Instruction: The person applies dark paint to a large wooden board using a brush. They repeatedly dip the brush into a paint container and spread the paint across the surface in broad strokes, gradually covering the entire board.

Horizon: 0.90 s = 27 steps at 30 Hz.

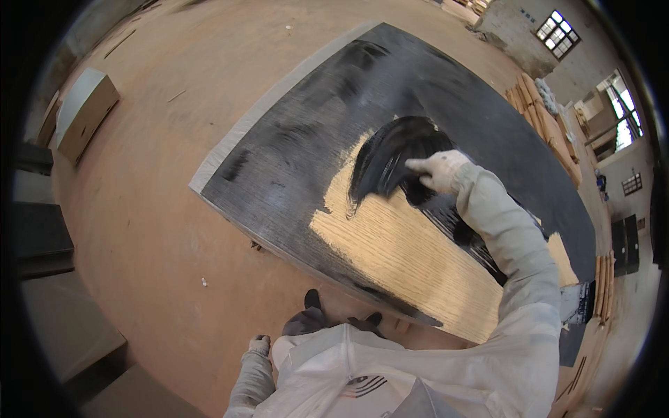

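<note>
A large wooden panel (408, 254) lies in front of me, much of its pale grained surface coated with black stain. My right hand (442, 171), in a whitish glove, reaches over its middle, index finger stretched out and the others curled round a dark, blurred thing pressed to the surface. Wet, glossy black streaks (401, 143) curve around that hand. Bare wood shows below and left of it. My left hand (259, 343), also gloved, hangs low beside my body, away from the panel, with its fingers curled; whatever they may hold is hidden.
At the panel's near right stands a black-smeared container (577, 303). A box-like piece (87, 115) sits on the floor at far left, and dark boards (42, 237) line the left side. Long wrapped bundles (550, 129) lie beyond the panel's right edge.
</note>
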{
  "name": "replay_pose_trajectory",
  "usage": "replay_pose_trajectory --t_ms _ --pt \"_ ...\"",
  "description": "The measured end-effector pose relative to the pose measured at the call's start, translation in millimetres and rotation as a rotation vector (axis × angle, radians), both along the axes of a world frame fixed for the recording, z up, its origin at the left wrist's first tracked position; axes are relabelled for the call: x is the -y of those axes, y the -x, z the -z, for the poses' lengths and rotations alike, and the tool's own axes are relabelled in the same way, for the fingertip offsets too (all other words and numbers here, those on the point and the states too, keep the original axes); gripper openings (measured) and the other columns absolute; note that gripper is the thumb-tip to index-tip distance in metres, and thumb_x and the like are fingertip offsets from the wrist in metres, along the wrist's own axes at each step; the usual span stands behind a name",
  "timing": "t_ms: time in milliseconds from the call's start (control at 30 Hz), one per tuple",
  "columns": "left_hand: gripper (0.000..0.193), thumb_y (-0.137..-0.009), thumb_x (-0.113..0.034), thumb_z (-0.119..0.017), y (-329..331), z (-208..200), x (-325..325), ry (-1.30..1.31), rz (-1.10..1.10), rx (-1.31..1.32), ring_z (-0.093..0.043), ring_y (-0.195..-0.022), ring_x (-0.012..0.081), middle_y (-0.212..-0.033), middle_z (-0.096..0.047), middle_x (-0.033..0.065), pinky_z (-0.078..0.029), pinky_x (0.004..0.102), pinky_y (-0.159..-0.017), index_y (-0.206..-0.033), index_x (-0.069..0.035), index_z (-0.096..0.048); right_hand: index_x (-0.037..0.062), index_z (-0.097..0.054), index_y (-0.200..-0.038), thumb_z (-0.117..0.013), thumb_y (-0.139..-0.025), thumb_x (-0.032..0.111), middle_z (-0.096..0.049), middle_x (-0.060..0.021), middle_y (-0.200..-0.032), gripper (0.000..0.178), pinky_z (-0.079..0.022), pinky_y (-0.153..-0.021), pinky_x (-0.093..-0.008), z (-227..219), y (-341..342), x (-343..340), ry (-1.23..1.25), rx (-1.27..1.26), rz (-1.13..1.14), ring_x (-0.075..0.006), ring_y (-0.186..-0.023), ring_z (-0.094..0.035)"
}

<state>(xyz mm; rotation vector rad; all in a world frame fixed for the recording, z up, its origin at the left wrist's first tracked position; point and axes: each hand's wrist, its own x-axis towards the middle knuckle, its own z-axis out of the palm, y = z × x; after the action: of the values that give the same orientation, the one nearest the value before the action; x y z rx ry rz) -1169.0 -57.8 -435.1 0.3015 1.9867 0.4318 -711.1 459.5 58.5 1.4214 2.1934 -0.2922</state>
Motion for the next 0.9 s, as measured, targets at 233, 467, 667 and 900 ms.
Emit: replay_pose_trajectory --t_ms 233,467,667,900 --pt "0.032 -0.096 -0.024 -0.077 -10.9 -4.8 3.2 -0.006 0.034 -0.038 -0.075 -0.091 0.0248 -0.100 -0.082 0.0151 -0.060 0.0397 -0.083 -0.116 0.001 -0.081 0.0296 -0.055 -0.162 -0.061 -0.104 0.030 -0.072 -0.0145 -0.143 0.058 -0.056 -0.110 -0.0424 10.4 49.6 3.0 -0.006 0.052 -0.143 -0.0346 -0.129 -0.070" --pt "0.033 -0.094 -0.023 -0.076 -13.3 2.2 16.0 0.043 0.079 -0.079 -0.077 -0.094 0.0271 -0.103 -0.082 0.0168 -0.061 0.0400 -0.087 -0.115 0.002 -0.081 0.0291 -0.054 -0.163 -0.066 -0.104 0.031 -0.070 -0.0130 -0.148 0.061 -0.053 -0.114 -0.0401 12.6 35.9 -19.9 -0.064 -0.006 0.020 -0.0334 -0.135 -0.067" --pt "0.035 -0.093 -0.023 -0.075 -21.5 -9.9 29.0 0.070 0.022 -0.060 -0.079 -0.098 0.0278 -0.104 -0.083 0.0193 -0.061 0.0405 -0.089 -0.116 0.002 -0.081 0.0348 -0.057 -0.161 -0.060 -0.106 0.036 -0.074 -0.0115 -0.143 0.054 -0.056 -0.112 -0.0392 -2.0 57.2 36.9 0.007 0.078 -0.115 -0.0301 -0.130 -0.071" --pt "0.036 -0.096 -0.027 -0.075 -21.1 26.2 17.1 0.002 0.096 -0.080 -0.079 -0.102 0.0307 -0.107 -0.083 0.0213 -0.061 0.0420 -0.091 -0.116 0.002 -0.082 0.0306 -0.052 -0.164 -0.056 -0.107 0.035 -0.072 -0.0124 -0.144 0.058 -0.057 -0.109 -0.0411 22.4 78.5 57.3 -0.001 -0.038 -0.039 -0.0292 -0.131 -0.071"
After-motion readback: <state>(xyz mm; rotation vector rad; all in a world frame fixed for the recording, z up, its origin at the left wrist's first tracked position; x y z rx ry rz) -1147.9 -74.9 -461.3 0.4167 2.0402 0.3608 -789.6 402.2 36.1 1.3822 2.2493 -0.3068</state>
